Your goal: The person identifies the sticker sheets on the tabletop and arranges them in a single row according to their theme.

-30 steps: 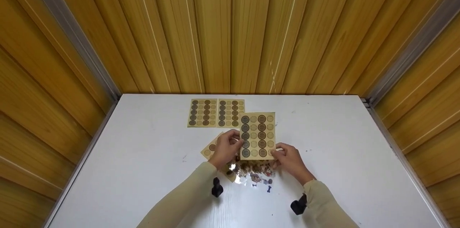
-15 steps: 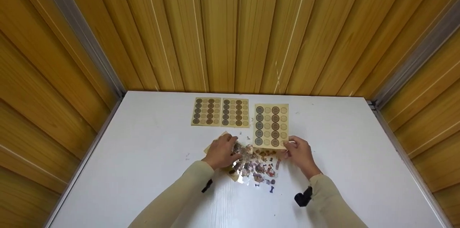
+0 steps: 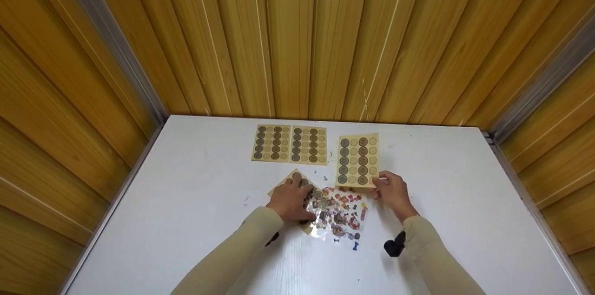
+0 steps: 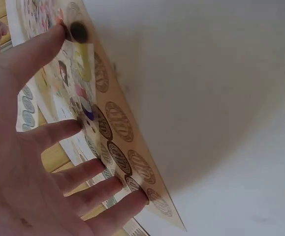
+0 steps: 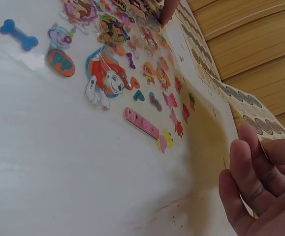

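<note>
The kraft sheet of round stickers (image 3: 354, 165) is up off the right end of the back row, and the right hand (image 3: 392, 193) only has it by the near right corner, pinched between thumb and fingers. That's the bit I'd worry about: one-corner hold on thin paper, so the rest could sag or swing, and a tight squeeze might crease the corner or start lifting the sticker there. Its near edge also hangs just by the clear cartoon-pup sticker film (image 3: 341, 218), so setting it down sloppily could land it on top. The left hand (image 3: 289, 199) is spread, fingertips touching the film and the angled kraft sheet (image 3: 295, 175) under it; can't tell how hard it's pressing. If that hand drags, I reckon both layers slide, because the film looks slick and glossy. Further out, the left back sheet (image 3: 270, 143) and middle back sheet (image 3: 309, 145) lie flat side by side on the white surface (image 3: 195, 193); a careless nudge could knock them crooked.
</note>
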The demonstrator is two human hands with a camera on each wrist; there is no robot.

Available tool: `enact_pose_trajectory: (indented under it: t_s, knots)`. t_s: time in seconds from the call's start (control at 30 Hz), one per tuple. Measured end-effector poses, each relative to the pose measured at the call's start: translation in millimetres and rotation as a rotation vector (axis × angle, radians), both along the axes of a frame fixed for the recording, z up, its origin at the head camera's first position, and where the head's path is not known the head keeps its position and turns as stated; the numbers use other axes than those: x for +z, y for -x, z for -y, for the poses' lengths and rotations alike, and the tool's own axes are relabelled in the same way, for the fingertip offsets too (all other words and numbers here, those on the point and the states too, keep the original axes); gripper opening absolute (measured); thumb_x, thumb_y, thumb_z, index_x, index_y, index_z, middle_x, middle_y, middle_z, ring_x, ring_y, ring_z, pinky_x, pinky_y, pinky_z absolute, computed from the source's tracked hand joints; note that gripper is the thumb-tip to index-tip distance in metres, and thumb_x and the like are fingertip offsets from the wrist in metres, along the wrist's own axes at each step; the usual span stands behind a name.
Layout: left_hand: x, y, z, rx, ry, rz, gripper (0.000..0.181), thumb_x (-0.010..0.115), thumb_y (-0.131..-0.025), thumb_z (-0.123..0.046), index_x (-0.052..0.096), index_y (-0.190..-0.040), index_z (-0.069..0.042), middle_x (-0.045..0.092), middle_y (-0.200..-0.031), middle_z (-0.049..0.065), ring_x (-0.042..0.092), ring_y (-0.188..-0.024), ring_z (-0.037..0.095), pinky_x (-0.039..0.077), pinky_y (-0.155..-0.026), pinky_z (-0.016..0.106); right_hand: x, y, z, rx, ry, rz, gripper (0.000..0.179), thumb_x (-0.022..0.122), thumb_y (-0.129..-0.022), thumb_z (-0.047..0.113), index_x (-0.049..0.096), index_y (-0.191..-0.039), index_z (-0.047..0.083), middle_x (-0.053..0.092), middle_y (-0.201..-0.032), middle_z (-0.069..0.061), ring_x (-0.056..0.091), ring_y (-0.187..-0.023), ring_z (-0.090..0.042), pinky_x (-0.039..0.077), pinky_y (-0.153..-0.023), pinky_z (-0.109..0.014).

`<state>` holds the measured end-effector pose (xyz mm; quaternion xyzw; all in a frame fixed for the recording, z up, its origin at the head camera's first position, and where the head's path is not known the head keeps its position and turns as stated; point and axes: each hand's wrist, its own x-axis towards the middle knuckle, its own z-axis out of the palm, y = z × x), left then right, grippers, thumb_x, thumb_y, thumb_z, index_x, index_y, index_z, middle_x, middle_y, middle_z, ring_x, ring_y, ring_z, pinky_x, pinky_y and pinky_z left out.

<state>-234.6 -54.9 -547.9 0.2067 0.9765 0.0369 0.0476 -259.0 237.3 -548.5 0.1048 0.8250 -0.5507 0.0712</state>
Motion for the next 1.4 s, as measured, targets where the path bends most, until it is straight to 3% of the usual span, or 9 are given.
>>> enact_pose_trajectory:
  t_s: [0.17,0.27,0.37,0.47,0.6,0.73,1.03,1.2,1.4]
  knots:
    - [3.6,0.3,-2.8,-0.020,0.011,0.018,0.075,0.073,-0.069,-0.065,0.055,-0.130,-0.025,0.050,-0.126,0.010,0.053,-0.106,0.027,0.053,-0.079,0.042,-2.8,10.4,-1,-0.005,-0.072,0.001,0.029,0.051,-0.098,0.016,0.056,-0.119,-0.004,0.073,-0.086,-0.015,0.068,-0.067,-0.021,0.055,-0.061,-0.030]
    - [4.3,0.4,-2.9,-0.022,0.029,0.032,0.075,0.072,-0.070,-0.065,0.054,-0.131,-0.025,0.050,-0.126,0.009,0.052,-0.107,0.026,0.052,-0.081,0.041,-3.4,14.1,0,0.013,-0.173,-0.014,0.045,0.049,-0.100,0.020,0.043,-0.137,-0.005,0.066,-0.112,-0.024,0.068,-0.092,-0.032,0.055,-0.077,-0.037]
    - [4.2,1.2,-2.0,-0.018,0.045,0.036,0.076,0.072,-0.070,-0.066,0.053,-0.132,-0.026,0.050,-0.128,0.008,0.052,-0.109,0.026,0.052,-0.082,0.040,-4.7,15.0,5,0.052,-0.302,-0.072,0.054,0.047,-0.100,0.021,0.032,-0.144,-0.006,0.049,-0.133,-0.030,0.051,-0.123,-0.041,0.044,-0.102,-0.048]
    - [4.3,1.6,-2.1,-0.019,0.051,0.031,0.076,0.073,-0.069,-0.065,0.054,-0.131,-0.025,0.050,-0.127,0.008,0.053,-0.108,0.026,0.053,-0.081,0.040,-6.1,10.4,13,0.131,-0.445,-0.145,0.043,0.049,-0.099,0.019,0.047,-0.135,-0.005,0.044,-0.139,-0.029,0.041,-0.132,-0.045,0.033,-0.111,-0.056]
    - [4.5,1.9,-3.1,-0.024,0.052,0.037,0.075,0.074,-0.069,-0.063,0.054,-0.131,-0.025,0.050,-0.127,0.009,0.052,-0.107,0.026,0.052,-0.081,0.040,-8.5,0.4,29,0.262,-0.629,-0.208,0.030,0.054,-0.097,0.018,0.065,-0.120,0.003,0.052,-0.136,-0.023,0.048,-0.124,-0.046,0.037,-0.104,-0.060]
    - [3.5,1.9,-4.5,-0.030,0.060,0.034,0.075,0.073,-0.070,-0.064,0.054,-0.131,-0.025,0.050,-0.127,0.010,0.052,-0.106,0.025,0.051,-0.081,0.038,-12.0,-3.4,40,0.304,-0.742,-0.234,0.030,0.057,-0.095,0.019,0.066,-0.119,0.005,0.054,-0.139,-0.019,0.052,-0.122,-0.047,0.041,-0.100,-0.061]
    - [4.2,2.4,-2.3,-0.023,0.051,0.032,0.072,0.073,-0.070,-0.063,0.056,-0.128,-0.024,0.051,-0.123,0.009,0.053,-0.104,0.025,0.051,-0.081,0.037,-13.2,13.2,49,0.342,-0.809,-0.254,0.037,0.057,-0.096,0.022,0.060,-0.129,0.007,0.050,-0.144,-0.015,0.050,-0.123,-0.047,0.043,-0.093,-0.062]
    - [5.5,3.6,-3.9,-0.029,0.069,0.030,0.070,0.073,-0.070,-0.064,0.057,-0.125,-0.024,0.053,-0.120,0.010,0.053,-0.101,0.025,0.051,-0.076,0.038,-13.4,24.9,49,0.363,-0.828,-0.290,0.032,0.055,-0.097,0.022,0.063,-0.124,0.008,0.051,-0.143,-0.014,0.053,-0.121,-0.046,0.045,-0.090,-0.065]
    - [4.2,3.9,-5.8,-0.010,0.067,0.047,0.071,0.074,-0.070,-0.064,0.056,-0.126,-0.025,0.050,-0.122,0.010,0.051,-0.103,0.024,0.051,-0.080,0.037,-17.8,33.6,52,0.365,-0.815,-0.301,0.031,0.055,-0.097,0.023,0.062,-0.123,0.007,0.051,-0.144,-0.014,0.054,-0.119,-0.044,0.046,-0.089,-0.064]
